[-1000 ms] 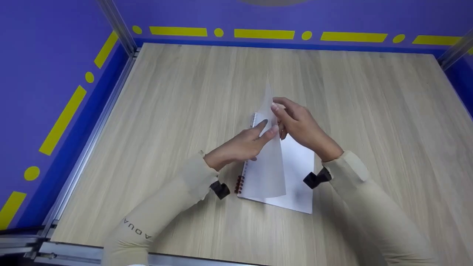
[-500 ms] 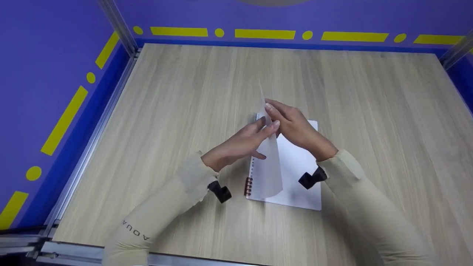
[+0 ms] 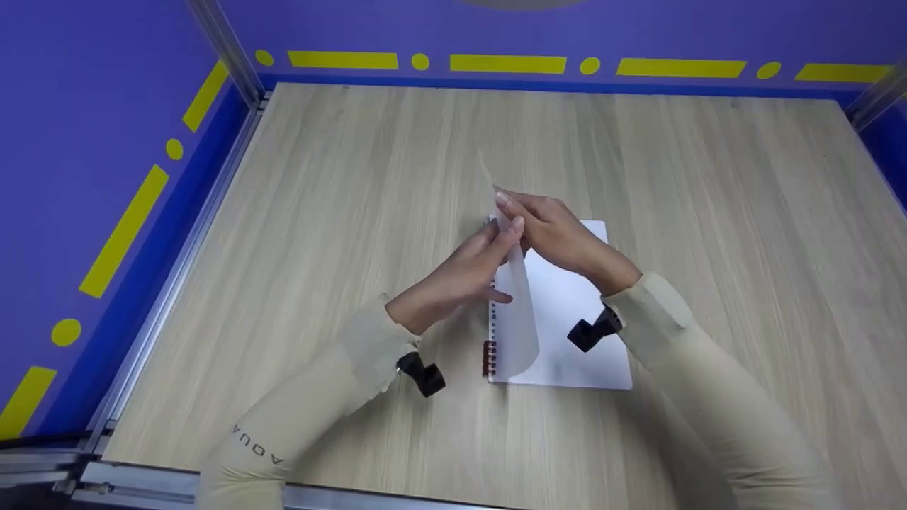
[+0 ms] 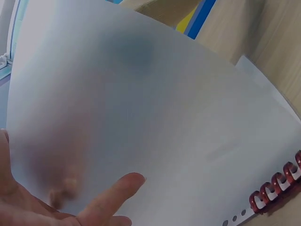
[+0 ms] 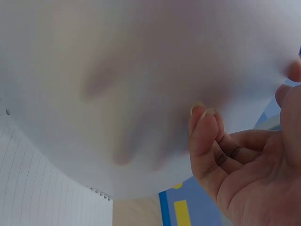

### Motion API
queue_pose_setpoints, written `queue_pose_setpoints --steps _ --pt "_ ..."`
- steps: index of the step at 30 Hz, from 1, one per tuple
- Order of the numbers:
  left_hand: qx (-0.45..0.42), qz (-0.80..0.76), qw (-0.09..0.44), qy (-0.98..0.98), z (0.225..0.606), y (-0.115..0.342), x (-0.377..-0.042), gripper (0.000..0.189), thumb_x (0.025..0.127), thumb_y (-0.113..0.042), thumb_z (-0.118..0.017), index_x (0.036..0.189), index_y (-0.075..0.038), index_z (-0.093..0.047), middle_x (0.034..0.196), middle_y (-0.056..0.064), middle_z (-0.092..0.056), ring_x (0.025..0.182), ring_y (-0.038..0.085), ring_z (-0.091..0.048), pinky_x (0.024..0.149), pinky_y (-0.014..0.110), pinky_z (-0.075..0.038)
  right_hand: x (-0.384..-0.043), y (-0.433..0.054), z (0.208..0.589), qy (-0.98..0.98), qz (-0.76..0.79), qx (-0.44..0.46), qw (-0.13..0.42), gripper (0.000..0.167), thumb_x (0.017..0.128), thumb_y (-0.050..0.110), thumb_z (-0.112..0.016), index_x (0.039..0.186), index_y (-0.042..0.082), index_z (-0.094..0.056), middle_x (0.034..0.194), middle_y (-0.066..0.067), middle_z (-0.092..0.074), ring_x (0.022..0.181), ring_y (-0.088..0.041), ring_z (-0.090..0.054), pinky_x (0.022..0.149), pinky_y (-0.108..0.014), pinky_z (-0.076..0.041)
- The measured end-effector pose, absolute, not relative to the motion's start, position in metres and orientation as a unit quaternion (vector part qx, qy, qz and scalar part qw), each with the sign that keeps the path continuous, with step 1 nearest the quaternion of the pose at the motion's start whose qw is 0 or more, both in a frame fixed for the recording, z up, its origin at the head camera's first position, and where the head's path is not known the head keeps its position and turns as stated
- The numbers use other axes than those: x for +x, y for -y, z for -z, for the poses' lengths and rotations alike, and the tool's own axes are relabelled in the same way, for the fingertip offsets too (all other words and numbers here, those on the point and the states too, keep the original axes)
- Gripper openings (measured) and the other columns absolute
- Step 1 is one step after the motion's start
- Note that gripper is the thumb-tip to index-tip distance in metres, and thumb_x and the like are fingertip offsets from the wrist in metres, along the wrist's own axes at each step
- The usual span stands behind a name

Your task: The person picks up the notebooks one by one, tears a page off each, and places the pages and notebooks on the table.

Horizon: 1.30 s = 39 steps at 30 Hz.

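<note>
A spiral notebook (image 3: 577, 347) lies on the table, its translucent cover sheet (image 3: 521, 319) raised and bowed over the white page. Dark red coil rings (image 3: 489, 358) sit at the near end of the spine; bare punched holes (image 4: 234, 219) run beyond them. My left hand (image 3: 460, 273) pinches the sheet's free edge, thumb on the right side and fingers on the left. Farther along that edge, my right hand (image 3: 560, 230) grips it between thumb and index finger, other fingers curled. Through the sheet, the left fingers show as blurred shadows in the right wrist view.
The wooden table (image 3: 354, 177) surrounds the notebook. Blue panels (image 3: 510, 32) with yellow marks stand at the back and left, with metal frame rails (image 3: 177, 276) at the edges. Lined paper (image 5: 42, 183) shows beneath the sheet in the right wrist view.
The notebook has turned and shifted slightly right, its spine now nearly straight toward me. The sheet's upper edge leans farther left, and my right hand has moved left with it.
</note>
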<state>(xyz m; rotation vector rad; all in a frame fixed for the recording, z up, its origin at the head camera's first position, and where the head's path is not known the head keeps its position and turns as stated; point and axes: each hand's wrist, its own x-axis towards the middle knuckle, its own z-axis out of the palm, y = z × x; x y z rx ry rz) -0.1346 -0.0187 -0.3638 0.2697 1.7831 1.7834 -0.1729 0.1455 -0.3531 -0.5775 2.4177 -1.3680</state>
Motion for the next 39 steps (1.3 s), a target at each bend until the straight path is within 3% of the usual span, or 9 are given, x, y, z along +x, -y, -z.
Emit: queue_pose_setpoints --steps 8,13,18,23,26,29,32,35,39 --pt "0.103 -0.687 0.292 -0.658 0.363 0.03 -0.138 0.067 0.099 -0.049 -0.036 0.155 -0.015 -0.02 0.159 0.009 -0.023 0.145 0.04 -0.025 0.089 0.059 -0.05 -0.174 -0.138 0.354 -0.833 0.493 -0.204 0.143 0.053 0.104 0.045 -0.032 0.147 0.016 -0.043 0.075 -0.006 -0.058 0.066 -0.018 -0.057 0.063 -0.029 -0.052" --pt "0.109 -0.688 0.261 -0.668 0.358 0.049 -0.141 0.058 0.097 -0.038 -0.04 0.15 -0.016 -0.032 0.149 0.012 -0.039 0.139 0.036 -0.039 0.086 0.055 -0.053 -0.174 -0.14 0.358 -0.82 0.511 -0.205 0.157 0.053 0.104 0.043 -0.034 0.149 0.013 -0.039 0.087 -0.015 -0.064 0.071 -0.022 -0.064 0.065 -0.029 -0.055" --pt "0.13 -0.68 0.23 -0.684 0.352 0.066 -0.14 0.064 0.094 -0.021 -0.035 0.156 -0.019 -0.016 0.147 0.017 -0.041 0.131 0.035 -0.048 0.084 0.053 -0.054 -0.18 -0.149 0.368 -0.847 0.477 -0.186 0.145 0.057 0.103 0.048 -0.034 0.148 0.014 -0.039 0.109 -0.014 -0.064 0.093 -0.025 -0.064 0.078 -0.039 -0.055" --pt "0.116 -0.655 0.221 -0.713 0.348 0.078 -0.14 0.074 0.093 -0.012 -0.035 0.157 -0.018 0.002 0.164 0.008 -0.006 0.148 0.026 -0.021 0.103 0.05 -0.043 -0.191 -0.167 0.384 -0.885 0.422 -0.149 0.129 0.064 0.1 0.055 -0.037 0.145 0.012 -0.044 0.136 -0.012 -0.056 0.127 -0.027 -0.052 0.103 -0.049 -0.043" --pt "0.121 -0.639 0.212 -0.729 0.349 0.086 -0.141 0.074 0.095 -0.007 -0.034 0.156 -0.015 0.008 0.164 0.003 0.008 0.151 0.018 0.005 0.119 0.044 -0.021 -0.198 -0.18 0.394 -0.907 0.374 -0.135 0.139 0.067 0.097 0.057 -0.042 0.144 0.01 -0.045 0.149 -0.012 -0.044 0.141 -0.03 -0.037 0.113 -0.05 -0.032" --pt "0.131 -0.632 0.197 -0.738 0.353 0.093 -0.142 0.074 0.096 -0.003 -0.032 0.155 -0.013 0.011 0.164 0.003 0.009 0.151 0.018 0.011 0.122 0.038 -0.005 -0.203 -0.193 0.403 -0.924 0.32 -0.134 0.16 0.069 0.095 0.056 -0.05 0.145 0.008 -0.044 0.157 -0.014 -0.031 0.147 -0.035 -0.025 0.115 -0.055 -0.025" --pt "0.125 -0.638 0.194 -0.735 0.359 0.099 -0.142 0.077 0.095 0.002 -0.032 0.155 -0.016 0.014 0.165 0.002 0.001 0.152 0.02 -0.004 0.119 0.039 -0.023 -0.206 -0.206 0.411 -0.938 0.265 -0.137 0.18 0.075 0.091 0.051 -0.06 0.148 0.007 -0.038 0.162 -0.017 -0.016 0.149 -0.042 -0.011 0.114 -0.064 -0.019" --pt "0.11 -0.658 0.197 -0.718 0.366 0.105 -0.142 0.085 0.093 0.009 -0.033 0.154 -0.024 0.017 0.165 0.002 -0.006 0.147 0.025 -0.027 0.097 0.042 -0.05 -0.205 -0.213 0.417 -0.944 0.226 -0.129 0.203 0.088 0.086 0.045 -0.07 0.152 0.006 -0.028 0.162 -0.019 -0.008 0.148 -0.046 -0.004 0.112 -0.067 -0.017" --pt "0.105 -0.667 0.196 -0.711 0.375 0.114 -0.145 0.099 0.088 0.016 -0.038 0.153 -0.034 0.018 0.164 0.005 -0.004 0.14 0.032 -0.038 0.076 0.038 -0.059 -0.201 -0.215 0.424 -0.947 0.194 -0.123 0.223 0.102 0.079 0.042 -0.078 0.154 0.003 -0.019 0.16 -0.024 -0.007 0.147 -0.048 -0.004 0.111 -0.064 -0.024"
